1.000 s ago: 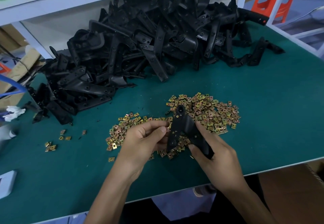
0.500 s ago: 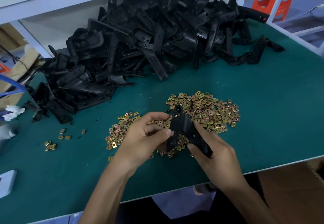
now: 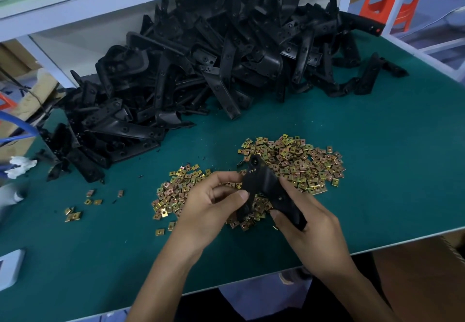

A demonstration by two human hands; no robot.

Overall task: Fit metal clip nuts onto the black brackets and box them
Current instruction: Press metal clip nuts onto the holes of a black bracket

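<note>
Your left hand (image 3: pixel 210 206) is closing in and pinching the black bracket (image 3: pixel 261 183) at its edge, right hand (image 3: pixel 312 226) gripping the lower end over the clip nut pile (image 3: pixel 297 163) on the counter (image 3: pixel 390 145), so a nut's probably seating.

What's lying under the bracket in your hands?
Loose clip nuts on the green mat show around the held bracket, which the left hand and right hand grip. The bracket and hands hide what lies directly beneath.
</note>
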